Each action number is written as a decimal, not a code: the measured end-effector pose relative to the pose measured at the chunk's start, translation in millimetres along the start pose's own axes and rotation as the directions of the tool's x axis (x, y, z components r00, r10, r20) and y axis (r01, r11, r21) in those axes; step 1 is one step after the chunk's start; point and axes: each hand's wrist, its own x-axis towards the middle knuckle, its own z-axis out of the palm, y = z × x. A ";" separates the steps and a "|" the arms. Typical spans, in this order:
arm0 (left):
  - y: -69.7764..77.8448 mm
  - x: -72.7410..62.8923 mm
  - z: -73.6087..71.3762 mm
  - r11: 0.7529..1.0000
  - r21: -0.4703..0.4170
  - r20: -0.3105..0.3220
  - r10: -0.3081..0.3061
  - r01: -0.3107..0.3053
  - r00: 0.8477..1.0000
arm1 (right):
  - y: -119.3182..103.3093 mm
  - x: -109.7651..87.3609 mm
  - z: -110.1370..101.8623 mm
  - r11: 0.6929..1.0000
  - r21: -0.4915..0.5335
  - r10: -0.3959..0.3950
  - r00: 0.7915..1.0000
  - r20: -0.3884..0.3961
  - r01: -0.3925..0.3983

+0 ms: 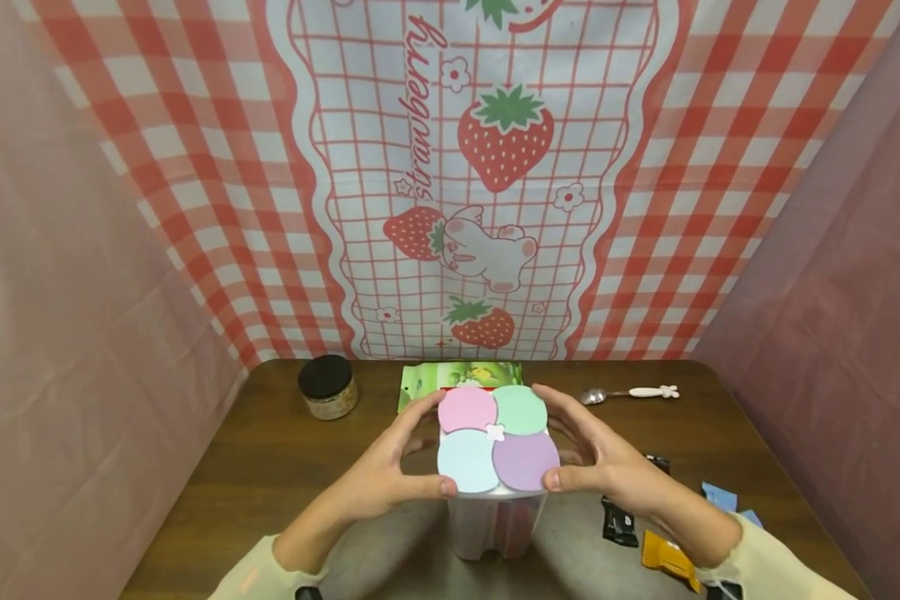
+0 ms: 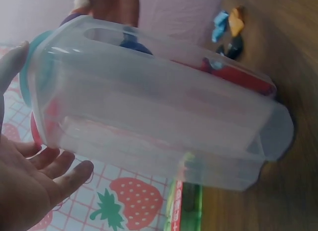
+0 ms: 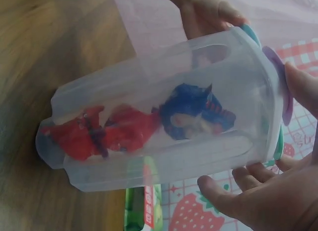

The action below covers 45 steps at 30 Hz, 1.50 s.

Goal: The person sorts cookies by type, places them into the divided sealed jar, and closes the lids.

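Note:
A tall clear plastic storage container point(image 1: 495, 525) stands upright near the table's front. Its lid point(image 1: 467, 408) has round flaps in pink, green, light blue and purple. My left hand point(image 1: 382, 467) holds the lid's left edge, thumb at the near corner and fingers toward the back. On the opposite side, my right hand point(image 1: 607, 462) grips the right edge in the same manner. Through the wall in the right wrist view show red wrapped packets point(image 3: 124, 129) and a blue wrapped packet point(image 3: 194, 114) above them. The section facing the left wrist camera looks bare.
Behind the container lies a green packet point(image 1: 427, 379). A black-lidded jar point(image 1: 328, 387) stands at the back left, and a white-handled spoon point(image 1: 630, 392) lies back right. Black point(image 1: 619, 523), orange point(image 1: 667, 557) and blue point(image 1: 720, 497) wrapped packets lie near my right forearm.

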 end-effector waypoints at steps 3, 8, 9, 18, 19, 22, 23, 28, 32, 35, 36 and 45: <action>-1.2 0.3 -0.3 0.999 -0.029 -0.003 0.017 -0.017 1.000 | -0.3 -0.1 -2.0 1.000 -0.013 -0.011 1.000 0.008 0.011; -4.2 3.3 -4.1 0.998 -0.042 -0.004 0.055 -0.055 0.998 | 1.9 -0.9 -9.2 0.986 -0.136 -0.098 0.995 -0.016 0.095; -5.2 3.6 -5.0 0.997 -0.045 -0.002 0.058 -0.058 0.998 | 2.3 -2.6 -9.6 0.980 -0.166 -0.113 0.993 -0.030 0.106; -21.5 6.6 -8.9 0.991 -0.132 -0.033 0.021 -0.025 0.999 | 12.5 -40.7 12.3 0.937 -0.313 -0.231 0.945 -0.231 0.152; -24.4 8.0 -8.8 0.988 -0.156 -0.031 0.014 -0.018 0.999 | 15.0 -45.6 15.9 0.938 -0.310 -0.236 0.942 -0.240 0.156; -33.5 11.3 -8.0 0.972 -0.233 -0.019 -0.031 0.026 0.999 | 23.5 -59.2 26.6 0.943 -0.294 -0.231 0.940 -0.252 0.153; -36.6 12.1 -7.5 0.965 -0.257 -0.013 -0.052 0.047 0.999 | 26.3 -63.2 30.0 0.950 -0.280 -0.214 0.943 -0.255 0.139; -48.4 14.3 -4.6 0.936 -0.322 0.008 -0.145 0.140 0.989 | 36.5 -75.9 44.6 0.988 -0.149 -0.068 0.964 -0.255 0.030; -53.2 14.1 -3.2 0.927 -0.330 0.013 -0.185 0.179 0.983 | 40.8 -77.8 50.6 0.999 -0.042 -0.033 0.980 -0.194 0.025; -55.6 13.8 -2.6 0.922 -0.333 0.028 -0.199 0.197 0.980 | 40.9 -77.3 52.8 1.000 0.021 0.014 0.986 -0.166 -0.011; -56.1 13.6 -2.5 0.921 -0.334 0.034 -0.201 0.201 0.979 | 40.8 -77.1 53.3 0.999 0.030 0.026 0.987 -0.161 -0.022; -57.1 2.5 -4.8 0.920 -0.335 0.058 -0.194 0.202 0.979 | 42.2 -72.6 55.0 0.998 0.027 0.059 0.977 -0.203 -0.055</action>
